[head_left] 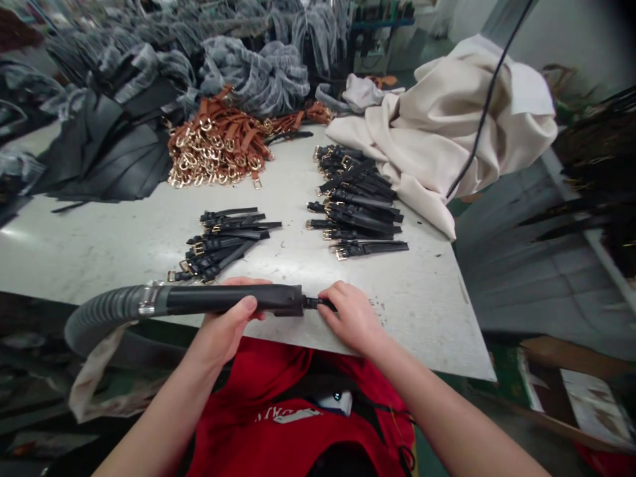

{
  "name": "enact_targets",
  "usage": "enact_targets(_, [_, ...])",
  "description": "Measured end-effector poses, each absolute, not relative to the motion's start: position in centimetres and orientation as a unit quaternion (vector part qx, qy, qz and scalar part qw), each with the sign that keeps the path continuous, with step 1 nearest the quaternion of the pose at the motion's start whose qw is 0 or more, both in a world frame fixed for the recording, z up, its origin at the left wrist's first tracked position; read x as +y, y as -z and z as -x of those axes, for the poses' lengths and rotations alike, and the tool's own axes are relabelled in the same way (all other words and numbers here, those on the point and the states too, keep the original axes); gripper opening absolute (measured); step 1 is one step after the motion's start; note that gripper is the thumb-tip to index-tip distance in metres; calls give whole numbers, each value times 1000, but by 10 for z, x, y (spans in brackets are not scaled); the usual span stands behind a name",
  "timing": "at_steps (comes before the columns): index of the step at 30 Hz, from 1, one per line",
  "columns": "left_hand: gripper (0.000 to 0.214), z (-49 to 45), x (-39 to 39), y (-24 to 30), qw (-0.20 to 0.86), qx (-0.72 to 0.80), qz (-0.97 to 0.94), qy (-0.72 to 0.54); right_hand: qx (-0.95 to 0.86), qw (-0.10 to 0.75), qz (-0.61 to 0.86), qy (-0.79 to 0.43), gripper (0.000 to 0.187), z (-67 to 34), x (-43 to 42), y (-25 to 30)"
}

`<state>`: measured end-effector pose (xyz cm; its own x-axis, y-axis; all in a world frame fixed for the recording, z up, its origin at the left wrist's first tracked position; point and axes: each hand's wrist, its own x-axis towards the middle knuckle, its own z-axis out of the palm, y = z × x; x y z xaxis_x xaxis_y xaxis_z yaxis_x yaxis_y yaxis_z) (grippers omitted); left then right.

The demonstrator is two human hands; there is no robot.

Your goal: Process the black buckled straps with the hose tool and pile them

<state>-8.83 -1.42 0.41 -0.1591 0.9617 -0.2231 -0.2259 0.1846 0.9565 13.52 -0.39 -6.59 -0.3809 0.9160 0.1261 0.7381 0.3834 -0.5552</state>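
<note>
My left hand point(232, 321) is closed around a black hose nozzle point(199, 299), with the thumb lying on top. A grey corrugated hose point(106, 311) joins the nozzle's left end at a metal clamp point(149, 299). At its right end my right hand point(350, 311) pinches a small black strap point(311, 303); one end of it is at the nozzle's mouth, and my fingers hide the rest. Beyond the nozzle lies a loose pile of black buckle straps point(223, 242). A larger pile of similar straps point(365, 212) lies farther right, gold buckles facing left.
Brown straps with gold buckles point(218, 146) are heaped at the back, beside black flat pieces point(109, 146). Cream material point(437, 119) drapes over the table's point(432, 318) right edge, with a dark cable point(481, 112) hanging in front. An open cardboard box point(551, 397) stands lower right.
</note>
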Motion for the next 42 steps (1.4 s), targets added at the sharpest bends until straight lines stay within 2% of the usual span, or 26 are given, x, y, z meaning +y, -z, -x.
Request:
enact_targets(3, [30,95,-8,-5,570,546,-314,-528,-804,214,513,-210,14,-135,-6,66])
enact_targets(8, [31,113,-16,-11,544,572,-306,-532,-800,226,511,-219,17,-136,-12,67])
enact_targets(13, [29,111,-28,-21,557,571,-263,-542,-792,252,509,-221,29,-141,-18,65])
enact_targets(15, [30,108,-32,-21,568,562,-249,-548,-787,249,528,-199,25,-144,-19,64])
enact_targets(18, [32,108,-36,-16,587,545,-235,-550,-778,213,569,-158,12,-147,-18,65])
enact_targets(24, [34,113,-39,-10,610,525,-230,-547,-825,138,534,-123,12,-143,-17,66])
enact_targets(26, [34,116,-43,-11,610,514,-241,-553,-844,98,518,-102,14,-141,-18,64])
enact_targets(29, [33,123,-55,-12,598,507,-248,-569,-862,39,498,-88,29,-139,-19,59])
enact_targets(32, [33,129,-69,-11,587,505,-234,-588,-864,-1,495,-98,37,-135,-17,50])
enact_targets(36, [32,132,-80,-8,589,499,-213,-599,-842,-5,525,-122,26,-125,-17,38])
enact_targets(42, [33,131,-77,-10,592,489,-227,-600,-757,-19,600,-257,30,-120,-13,26])
